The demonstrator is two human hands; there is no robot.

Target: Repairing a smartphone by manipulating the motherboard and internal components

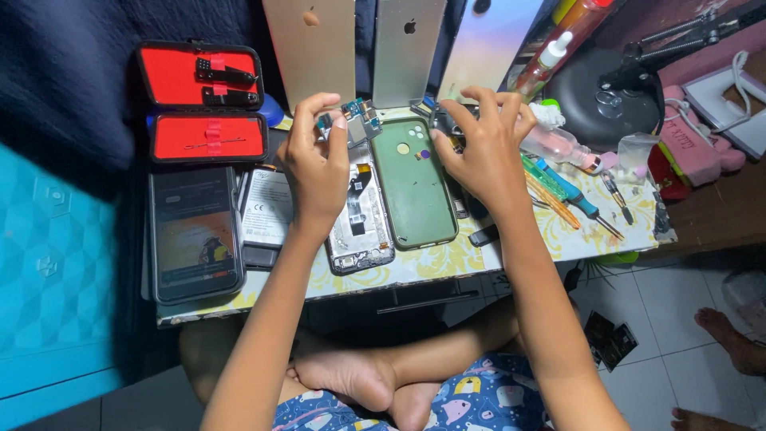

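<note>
My left hand (pixel 315 164) holds a small circuit board (pixel 357 121) between thumb and fingers, above an opened phone frame (pixel 361 215) lying on the low table. My right hand (pixel 479 144) rests fingers-down on a dark part (pixel 447 124) at the top of a green phone back cover (pixel 413 183), which lies right of the open frame. Whether the right hand grips the dark part is unclear. A phone battery (pixel 266 206) lies just left of my left wrist.
An open red-lined tool case (pixel 203 100) and a dark phone (pixel 195 231) lie at the left. Three phone back panels (pixel 407 48) lean at the rear. Screwdrivers (pixel 574 195), bottles (pixel 558 144) and a black lamp base (pixel 598 96) crowd the right. Another person's foot (pixel 730 335) rests on the floor.
</note>
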